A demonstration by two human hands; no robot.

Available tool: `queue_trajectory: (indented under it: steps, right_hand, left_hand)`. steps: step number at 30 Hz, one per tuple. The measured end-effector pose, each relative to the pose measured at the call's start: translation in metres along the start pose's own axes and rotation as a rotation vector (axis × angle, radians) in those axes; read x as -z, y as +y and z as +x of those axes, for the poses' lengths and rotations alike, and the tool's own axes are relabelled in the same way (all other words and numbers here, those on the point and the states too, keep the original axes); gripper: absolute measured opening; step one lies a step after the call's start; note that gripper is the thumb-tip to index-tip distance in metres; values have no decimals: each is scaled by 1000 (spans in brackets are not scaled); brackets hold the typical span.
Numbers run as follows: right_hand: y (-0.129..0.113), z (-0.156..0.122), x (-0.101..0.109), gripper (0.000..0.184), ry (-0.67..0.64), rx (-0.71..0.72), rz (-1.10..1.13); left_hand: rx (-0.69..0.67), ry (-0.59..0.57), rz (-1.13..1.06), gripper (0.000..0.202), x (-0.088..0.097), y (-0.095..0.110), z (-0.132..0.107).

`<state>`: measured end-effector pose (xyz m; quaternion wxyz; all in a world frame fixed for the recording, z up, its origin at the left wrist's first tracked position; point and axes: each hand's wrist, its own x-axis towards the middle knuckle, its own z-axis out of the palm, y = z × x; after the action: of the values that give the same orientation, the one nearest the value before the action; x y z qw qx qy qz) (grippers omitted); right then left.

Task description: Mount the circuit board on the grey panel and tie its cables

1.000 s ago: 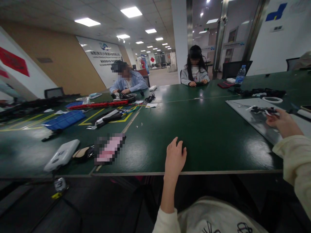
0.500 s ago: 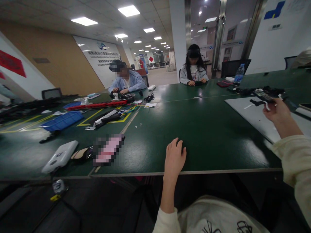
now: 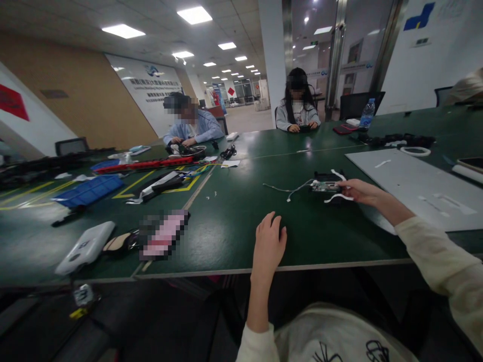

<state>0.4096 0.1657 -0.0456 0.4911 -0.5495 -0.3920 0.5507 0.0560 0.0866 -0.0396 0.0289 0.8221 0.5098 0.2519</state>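
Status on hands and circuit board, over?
Right hand holding board, wires trailing left. Left hand empty, near table edge. Right forearm over grey sheet.

The person wears a cream top (image 3: 298, 327) with long sleeves of like shade; the right sleeve (image 3: 433, 256) is loose and softly creased, and the left sleeve (image 3: 258, 342) ends on the forearm. The left hand (image 3: 268, 239) and right hand (image 3: 354, 192) are bare. The front bears two black line motifs: spiky, fanned strokes (image 3: 323, 353) and rounded, looped outlines (image 3: 377, 348).
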Motion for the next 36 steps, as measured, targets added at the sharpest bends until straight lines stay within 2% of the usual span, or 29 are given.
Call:
queue_trajectory:
  steps: [5, 7, 10, 15, 20, 25, 31, 34, 36]
  right_hand:
    - [6, -5, -64, 21, -253, -150, -33]
    - [5, -8, -78, 25, -288, -140, -91]
    - [1, -12, -84, 27, -272, -98, -170]
    - [-1, -21, -65, 30, -253, -12, -326]
    - [5, -25, -45, 36, -255, -32, -212]
    - [10, -21, -40, 36, -231, -24, -104]
    - [10, -21, -30, 39, -234, -25, -240]
    - [5, -11, 0, 36, -165, 32, -245]
    - [-2, 4, 35, 34, -12, 77, -152]
  left_hand:
    - [-4, 76, -29, 34, 1, 2, 1]
    - [-12, 103, -39, 34, 1, 2, 1]
    - [-13, 123, -45, 34, 2, 2, 1]
    - [-24, 114, -42, 35, 3, 2, 1]
    - [-40, 133, -43, 33, 0, 0, 3]
    - [-57, 141, -28, 32, -2, -2, 4]
    - [-66, 127, -3, 32, -4, -4, 4]
    - [-70, 125, -5, 32, -5, -5, 3]
    - [-73, 123, -5, 32, -6, -5, 4]
